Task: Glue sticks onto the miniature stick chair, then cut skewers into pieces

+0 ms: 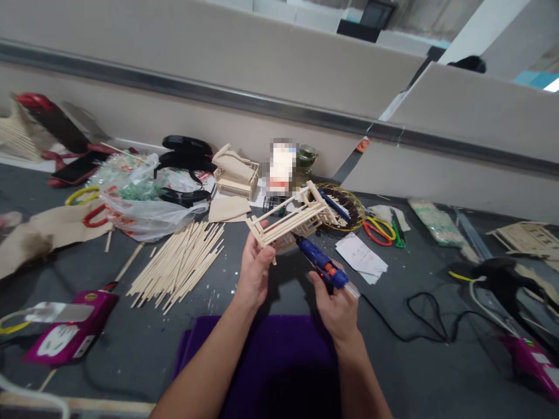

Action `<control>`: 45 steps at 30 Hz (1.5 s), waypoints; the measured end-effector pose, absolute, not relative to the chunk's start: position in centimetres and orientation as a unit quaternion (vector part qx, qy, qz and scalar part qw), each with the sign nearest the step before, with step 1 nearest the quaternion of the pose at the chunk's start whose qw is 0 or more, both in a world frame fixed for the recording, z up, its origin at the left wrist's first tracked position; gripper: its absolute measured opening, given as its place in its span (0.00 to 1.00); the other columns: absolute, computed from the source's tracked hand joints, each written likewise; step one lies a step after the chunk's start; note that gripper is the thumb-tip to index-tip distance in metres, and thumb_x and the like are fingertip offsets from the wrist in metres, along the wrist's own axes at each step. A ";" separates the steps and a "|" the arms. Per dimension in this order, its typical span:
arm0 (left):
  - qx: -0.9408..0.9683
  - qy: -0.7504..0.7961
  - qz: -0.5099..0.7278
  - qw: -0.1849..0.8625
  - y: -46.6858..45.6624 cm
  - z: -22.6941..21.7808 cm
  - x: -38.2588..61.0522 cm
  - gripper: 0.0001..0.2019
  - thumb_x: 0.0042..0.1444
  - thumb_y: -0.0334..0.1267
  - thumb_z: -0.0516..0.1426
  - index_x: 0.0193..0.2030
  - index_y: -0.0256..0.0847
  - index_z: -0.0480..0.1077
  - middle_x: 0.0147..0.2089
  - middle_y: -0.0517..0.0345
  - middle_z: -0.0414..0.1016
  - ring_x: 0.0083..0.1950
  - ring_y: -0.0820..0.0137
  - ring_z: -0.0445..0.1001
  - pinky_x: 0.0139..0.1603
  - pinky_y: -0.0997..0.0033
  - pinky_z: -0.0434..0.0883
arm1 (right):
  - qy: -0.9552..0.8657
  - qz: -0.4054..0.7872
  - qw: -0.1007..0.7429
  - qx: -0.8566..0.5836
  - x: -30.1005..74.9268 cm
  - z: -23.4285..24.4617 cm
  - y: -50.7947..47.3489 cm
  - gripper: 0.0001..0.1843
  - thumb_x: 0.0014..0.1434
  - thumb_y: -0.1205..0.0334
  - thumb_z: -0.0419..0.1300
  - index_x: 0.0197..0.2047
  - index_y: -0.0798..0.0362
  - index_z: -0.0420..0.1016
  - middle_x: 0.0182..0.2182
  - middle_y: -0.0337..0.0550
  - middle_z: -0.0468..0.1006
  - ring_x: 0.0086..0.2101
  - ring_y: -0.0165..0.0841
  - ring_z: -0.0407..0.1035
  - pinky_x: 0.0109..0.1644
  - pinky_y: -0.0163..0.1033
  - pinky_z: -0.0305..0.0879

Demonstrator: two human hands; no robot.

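My left hand (254, 270) is closed on the near end of a small frame built of wooden sticks (292, 221), holding it up over the grey table. My right hand (335, 308) grips a blue glue gun (322, 265) whose nozzle points up against the underside of the frame. The gun's black cord (419, 326) trails off to the right. A loose pile of wooden sticks (181, 262) lies on the table left of my left hand.
A clear plastic bag (135, 198) and a black headset (186, 166) sit at the back left. A second stick model (236, 174), a wire basket (347, 206), scissors (379, 230), paper slips (360, 256), a magenta box (70, 331) and a purple tray (271, 361) surround me.
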State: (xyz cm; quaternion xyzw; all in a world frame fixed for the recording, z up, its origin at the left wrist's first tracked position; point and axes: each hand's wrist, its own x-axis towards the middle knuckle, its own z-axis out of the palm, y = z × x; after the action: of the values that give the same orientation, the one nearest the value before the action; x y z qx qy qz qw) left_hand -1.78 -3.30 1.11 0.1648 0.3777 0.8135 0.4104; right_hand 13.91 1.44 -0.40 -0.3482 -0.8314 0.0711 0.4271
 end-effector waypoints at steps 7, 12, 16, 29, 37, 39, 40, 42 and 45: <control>0.164 0.374 0.815 0.412 -3.3 1.0 -1.8 0.39 0.36 0.55 0.70 0.55 0.42 0.67 0.51 0.50 0.76 0.57 0.57 0.72 0.53 0.65 0.68 | -0.833 0.087 0.427 -0.341 13.9 -0.2 1.4 0.14 0.64 0.55 0.55 0.45 0.57 0.74 0.34 0.50 0.81 0.34 0.39 0.78 0.38 0.39 0.74; 0.166 0.376 0.816 0.406 -3.3 1.0 -1.8 0.38 0.36 0.55 0.70 0.55 0.42 0.68 0.51 0.50 0.76 0.56 0.57 0.72 0.54 0.65 0.68 | -0.835 0.078 0.433 -0.330 13.8 -0.1 1.4 0.13 0.65 0.56 0.55 0.45 0.57 0.73 0.34 0.50 0.81 0.35 0.38 0.78 0.38 0.38 0.73; 0.168 0.373 0.815 0.410 -3.3 1.0 -1.8 0.38 0.36 0.54 0.70 0.55 0.43 0.68 0.51 0.51 0.76 0.56 0.58 0.72 0.53 0.65 0.69 | -0.835 0.078 0.434 -0.329 13.7 0.0 1.4 0.13 0.65 0.56 0.55 0.45 0.57 0.73 0.35 0.50 0.81 0.35 0.38 0.78 0.38 0.39 0.74; 0.165 0.378 0.813 0.410 -3.4 1.2 -1.7 0.38 0.36 0.55 0.70 0.54 0.43 0.68 0.50 0.50 0.76 0.54 0.58 0.73 0.49 0.66 0.70 | -0.831 0.056 0.433 -0.346 14.0 -0.2 1.4 0.15 0.65 0.54 0.54 0.44 0.57 0.73 0.32 0.49 0.81 0.32 0.37 0.77 0.36 0.38 0.73; 0.173 0.372 0.814 0.410 -3.3 1.2 -1.7 0.38 0.36 0.55 0.70 0.54 0.42 0.68 0.50 0.51 0.76 0.54 0.58 0.73 0.48 0.66 0.70 | -0.826 0.081 0.437 -0.346 14.0 -0.4 1.3 0.13 0.64 0.56 0.56 0.46 0.56 0.73 0.34 0.49 0.81 0.34 0.38 0.78 0.38 0.39 0.74; 0.173 0.372 0.814 0.411 -3.4 1.1 -1.7 0.38 0.36 0.55 0.70 0.55 0.42 0.68 0.50 0.51 0.76 0.54 0.59 0.73 0.48 0.67 0.70 | -0.826 0.079 0.436 -0.348 14.0 -0.3 1.3 0.13 0.64 0.56 0.56 0.47 0.56 0.73 0.34 0.49 0.81 0.34 0.38 0.78 0.38 0.39 0.74; 0.173 0.372 0.814 0.412 -3.4 1.1 -1.7 0.38 0.36 0.55 0.70 0.55 0.42 0.68 0.50 0.50 0.76 0.54 0.59 0.73 0.48 0.66 0.70 | -0.827 0.077 0.435 -0.347 14.0 -0.3 1.3 0.14 0.64 0.56 0.56 0.47 0.56 0.73 0.34 0.49 0.81 0.33 0.38 0.78 0.38 0.39 0.74; 0.172 0.372 0.814 0.412 -3.4 1.2 -1.7 0.38 0.37 0.55 0.69 0.55 0.42 0.68 0.50 0.50 0.76 0.54 0.58 0.73 0.49 0.66 0.70 | -0.827 0.072 0.438 -0.345 14.1 -0.2 1.3 0.14 0.64 0.56 0.56 0.46 0.57 0.73 0.34 0.50 0.81 0.33 0.38 0.78 0.38 0.39 0.74; 0.167 0.368 0.817 0.410 -3.3 1.3 -1.7 0.37 0.37 0.54 0.70 0.54 0.43 0.68 0.51 0.50 0.76 0.55 0.58 0.73 0.52 0.65 0.69 | -0.829 0.072 0.435 -0.344 14.0 -0.1 1.3 0.14 0.64 0.56 0.56 0.46 0.57 0.73 0.34 0.50 0.81 0.34 0.38 0.78 0.38 0.39 0.74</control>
State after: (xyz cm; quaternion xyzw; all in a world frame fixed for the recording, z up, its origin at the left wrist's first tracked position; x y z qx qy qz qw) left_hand -1.67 -3.33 1.26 0.1672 0.3685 0.8172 0.4104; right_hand 14.02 1.32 -0.14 -0.3437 -0.8293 0.0722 0.4347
